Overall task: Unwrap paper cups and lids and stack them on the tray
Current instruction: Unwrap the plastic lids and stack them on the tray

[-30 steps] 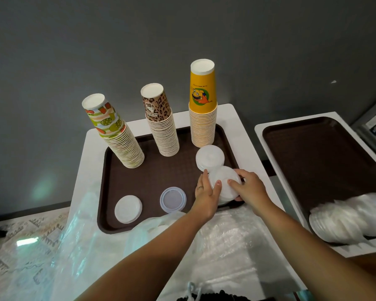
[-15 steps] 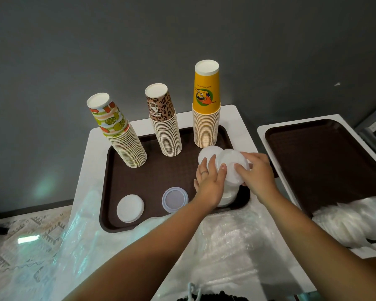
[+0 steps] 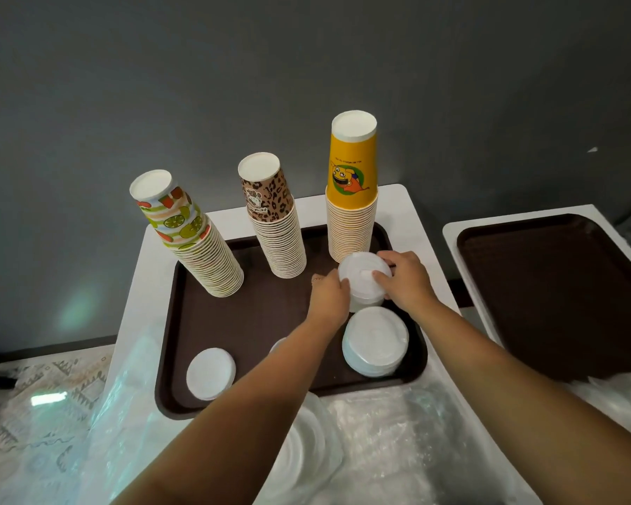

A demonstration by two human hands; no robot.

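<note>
Both hands are clamping one short stack of white plastic lids (image 3: 364, 282) between them: the left hand (image 3: 329, 299) is pressing its curled fingers against the stack's left side, while the right hand (image 3: 406, 280) is gripping the right side with its thumb laid over the top lid. A second ago this same grip was holding a stack nearer the front edge of the dark brown plastic tray (image 3: 183, 322); now the hands are working further back, just in front of the tall stack of yellow paper cups (image 3: 352, 198), and a second white lid stack (image 3: 376, 340) is sitting free just in front of the held one. That suggests the lids are being gathered into neat piles on the tray's right side. Still loose on the tray, well to the left of the held stack, is a single white round lid (image 3: 211, 373); clear plastic wrapping (image 3: 397, 431) is lying on the white tabletop (image 3: 412, 213) in front of the tray, with lids apparently still inside
</note>
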